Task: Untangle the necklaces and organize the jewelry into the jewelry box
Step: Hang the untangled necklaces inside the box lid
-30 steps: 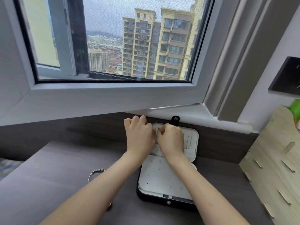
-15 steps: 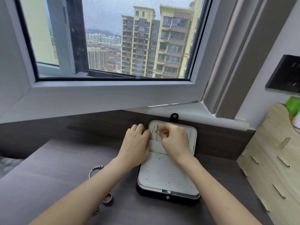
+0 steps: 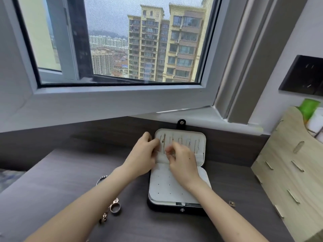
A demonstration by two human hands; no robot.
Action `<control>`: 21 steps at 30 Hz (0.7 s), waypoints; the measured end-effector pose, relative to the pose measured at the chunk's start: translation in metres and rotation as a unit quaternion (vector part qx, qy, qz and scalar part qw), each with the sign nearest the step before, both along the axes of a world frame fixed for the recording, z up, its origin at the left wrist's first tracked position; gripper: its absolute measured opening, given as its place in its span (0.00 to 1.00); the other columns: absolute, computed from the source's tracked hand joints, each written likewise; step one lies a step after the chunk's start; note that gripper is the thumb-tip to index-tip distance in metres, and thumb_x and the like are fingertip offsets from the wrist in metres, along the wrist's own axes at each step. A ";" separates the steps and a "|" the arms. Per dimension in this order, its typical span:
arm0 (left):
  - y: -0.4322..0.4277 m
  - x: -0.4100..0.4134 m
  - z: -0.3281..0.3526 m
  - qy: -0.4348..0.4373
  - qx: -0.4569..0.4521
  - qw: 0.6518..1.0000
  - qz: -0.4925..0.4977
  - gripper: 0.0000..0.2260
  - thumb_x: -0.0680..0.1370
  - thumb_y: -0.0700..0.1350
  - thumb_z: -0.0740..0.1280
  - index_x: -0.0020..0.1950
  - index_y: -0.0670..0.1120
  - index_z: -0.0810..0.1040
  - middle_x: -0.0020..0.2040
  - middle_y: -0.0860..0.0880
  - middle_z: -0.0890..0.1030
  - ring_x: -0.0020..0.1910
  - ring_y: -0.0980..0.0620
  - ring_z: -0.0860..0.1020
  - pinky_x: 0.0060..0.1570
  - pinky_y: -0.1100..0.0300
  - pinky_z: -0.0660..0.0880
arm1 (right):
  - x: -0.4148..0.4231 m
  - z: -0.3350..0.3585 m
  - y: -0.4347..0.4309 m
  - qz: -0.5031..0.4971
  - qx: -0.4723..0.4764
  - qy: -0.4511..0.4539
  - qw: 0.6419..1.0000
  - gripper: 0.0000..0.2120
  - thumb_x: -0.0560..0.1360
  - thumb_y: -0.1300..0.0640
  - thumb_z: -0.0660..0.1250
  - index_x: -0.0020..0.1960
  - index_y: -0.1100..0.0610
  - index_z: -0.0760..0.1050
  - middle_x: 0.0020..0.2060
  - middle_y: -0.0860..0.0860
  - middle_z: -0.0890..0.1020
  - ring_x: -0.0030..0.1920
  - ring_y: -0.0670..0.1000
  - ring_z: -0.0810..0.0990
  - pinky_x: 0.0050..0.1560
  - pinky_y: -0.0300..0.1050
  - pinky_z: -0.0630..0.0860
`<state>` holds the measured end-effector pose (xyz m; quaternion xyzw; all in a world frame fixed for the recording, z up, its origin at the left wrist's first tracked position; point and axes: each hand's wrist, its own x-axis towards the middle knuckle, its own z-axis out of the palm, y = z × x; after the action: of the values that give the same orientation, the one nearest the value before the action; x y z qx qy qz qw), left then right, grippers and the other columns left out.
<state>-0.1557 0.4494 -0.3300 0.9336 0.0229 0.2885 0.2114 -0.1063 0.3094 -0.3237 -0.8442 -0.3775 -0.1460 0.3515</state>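
Lowest in the frame, at lower left on the dark desk (image 3: 52, 189), loose jewelry waits: a gold ring (image 3: 114, 208), small pieces (image 3: 104, 217) just below it, and a beaded bracelet (image 3: 101, 179) partly hidden by my left forearm. 1 small piece (image 3: 232, 203) lies at lower right. At center stands the open jewelry box (image 3: 167, 189), its white dotted tray flat and its lid propped against the wall panel. My left hand (image 3: 142, 158) has curled fingers at the lid's left edge. My right hand (image 3: 183, 163) is curled in front of the lid's lower pocket, its fingertips (image 3: 168, 151) blurred, so I cannot tell if either hand pinches anything. Thin necklaces (image 3: 164, 142) hang in separate rows inside the lid. Beyond are the window (image 3: 122, 89) and tower blocks. I judge I am seating a chain: I should steady the lid with my left hand, draw the chain straight down, tuck its tail into the pocket, and keep it clear of neighbouring rows so nothing re-tangles. Compared with 1 second ago, both hands have come down from the lid's top edge, uncovering the hung chains, and the ring at lower left has come into view.
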 end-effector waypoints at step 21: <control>0.025 -0.078 0.033 0.049 -0.142 0.987 0.055 0.11 0.71 0.31 0.63 0.41 0.47 0.77 0.44 0.51 0.70 0.40 0.55 0.74 0.38 0.76 0.65 | -0.091 0.021 -0.011 0.191 -0.105 0.074 0.973 0.02 0.72 0.55 0.71 0.44 0.51 0.82 0.37 0.43 0.78 0.39 0.42 0.72 0.45 0.39 0.69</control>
<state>-0.2337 0.4743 -0.2970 0.9043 0.1254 0.2474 0.3244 -0.1975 0.2982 -0.3028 -0.7972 -0.5178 0.0277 0.3090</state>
